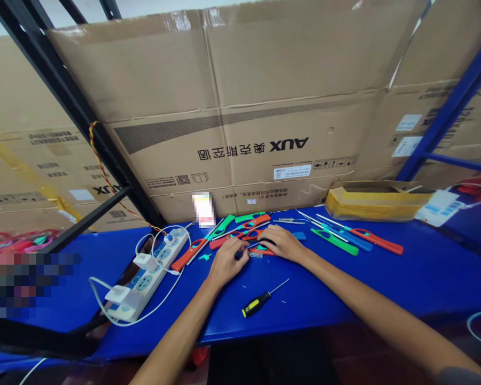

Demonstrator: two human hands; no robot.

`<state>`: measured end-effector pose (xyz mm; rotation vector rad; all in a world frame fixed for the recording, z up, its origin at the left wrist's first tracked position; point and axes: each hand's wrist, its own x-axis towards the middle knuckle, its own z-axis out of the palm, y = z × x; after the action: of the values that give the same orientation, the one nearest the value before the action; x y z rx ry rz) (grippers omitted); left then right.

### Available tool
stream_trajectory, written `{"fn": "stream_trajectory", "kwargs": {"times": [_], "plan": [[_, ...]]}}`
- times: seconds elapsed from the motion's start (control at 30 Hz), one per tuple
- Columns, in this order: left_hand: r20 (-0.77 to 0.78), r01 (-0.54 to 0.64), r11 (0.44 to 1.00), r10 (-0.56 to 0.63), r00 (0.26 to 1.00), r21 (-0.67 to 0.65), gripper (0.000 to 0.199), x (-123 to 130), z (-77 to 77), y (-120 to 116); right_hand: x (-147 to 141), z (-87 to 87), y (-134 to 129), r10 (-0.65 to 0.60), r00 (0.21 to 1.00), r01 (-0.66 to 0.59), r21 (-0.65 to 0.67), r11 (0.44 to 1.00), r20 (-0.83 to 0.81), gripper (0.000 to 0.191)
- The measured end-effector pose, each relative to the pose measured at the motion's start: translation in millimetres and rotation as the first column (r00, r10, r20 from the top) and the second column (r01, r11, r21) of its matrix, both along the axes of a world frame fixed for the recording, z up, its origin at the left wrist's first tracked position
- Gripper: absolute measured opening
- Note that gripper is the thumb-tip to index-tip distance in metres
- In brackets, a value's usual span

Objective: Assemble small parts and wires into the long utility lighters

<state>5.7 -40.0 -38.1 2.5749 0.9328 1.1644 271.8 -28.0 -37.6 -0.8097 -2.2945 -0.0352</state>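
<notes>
Two hands, left (225, 261) and right (283, 242), together on a red utility lighter (261, 250), long axis sideways

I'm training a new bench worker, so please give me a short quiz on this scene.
1. True or false: the black-and-yellow screwdriver lies on the blue table top, apart from both hands.
2. Which is nearer the white plastic power strip: the left hand or the right hand?
3. Fill in the blank: the large brown cardboard carton behind the table is printed with the brand ____.

Key: 1 true; 2 left hand; 3 AUX.
</notes>
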Motion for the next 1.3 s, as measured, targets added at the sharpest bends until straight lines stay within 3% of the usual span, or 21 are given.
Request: {"fn": "stream_trajectory", "kwargs": {"times": [0.2,0.8,1.3], "plan": [[0.017,-0.013,1.000,0.013,1.000,-0.029,0.014,-1.0,6.2,-1.7,-1.0,2.3,-2.6,0.039,0.999,-0.038,-0.025,0.999,0.029,0.013],[0.049,-0.029,0.996,0.033,0.998,-0.084,0.014,-1.8,-2.2,4.3,0.7,2.4,-0.1,0.042,0.997,-0.042,-0.001,0.999,-0.059,0.015],[0.031,-0.065,0.997,0.067,0.997,-0.052,0.014,0.1,4.1,6.4,5.3,12.3,1.2,0.030,0.999,-0.031,-0.005,1.000,-0.040,0.011]]}}
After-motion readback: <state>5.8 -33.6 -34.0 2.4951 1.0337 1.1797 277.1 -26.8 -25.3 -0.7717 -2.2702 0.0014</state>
